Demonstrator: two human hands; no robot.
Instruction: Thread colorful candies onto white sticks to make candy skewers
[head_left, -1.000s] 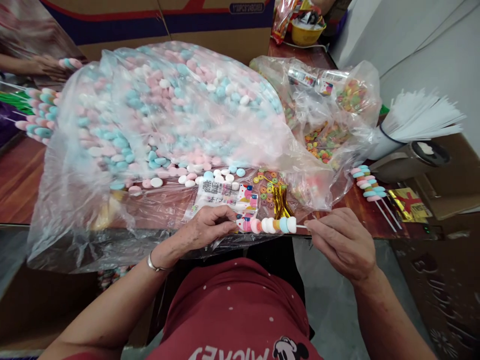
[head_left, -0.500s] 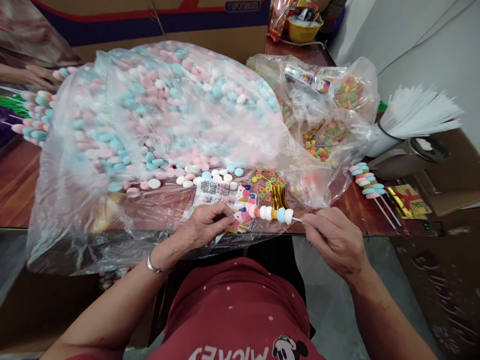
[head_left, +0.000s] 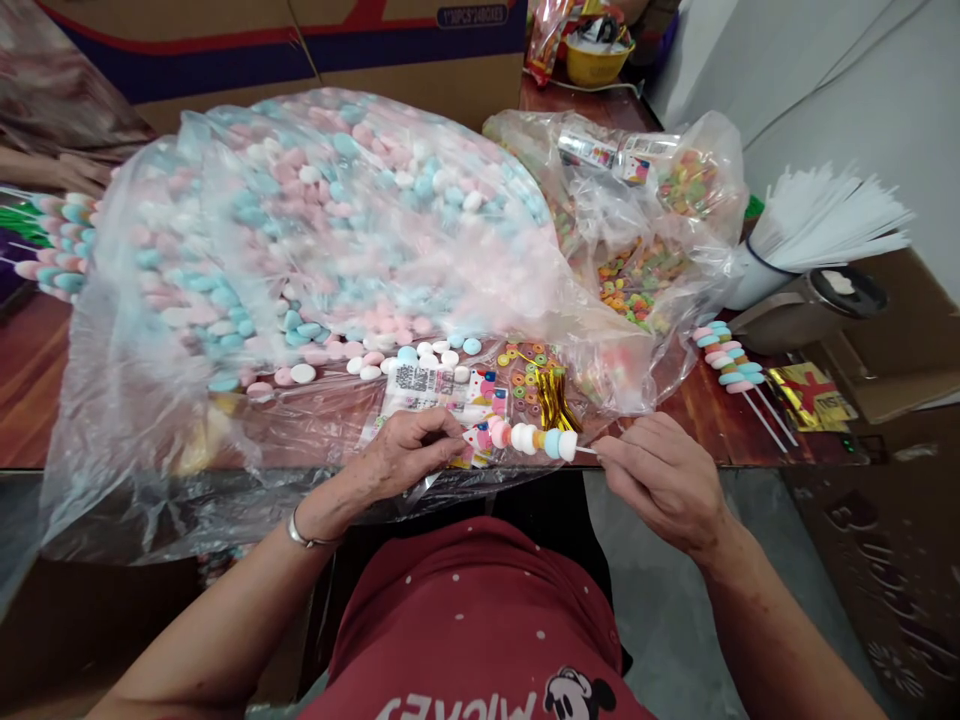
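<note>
Right hand (head_left: 664,480) is pinching the white-stick pastel candy skewer (head_left: 534,440) — left hand (head_left: 409,455) is gripping its printed wrapper (head_left: 442,392) — keeping them aligned helps.

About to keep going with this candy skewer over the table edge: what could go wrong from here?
The candy skewer hangs at the table edge, pinched by the left hand and right hand; a slipped piece would likely fall to the floor. Loose candies near the bag's opening could get knocked off.
</note>
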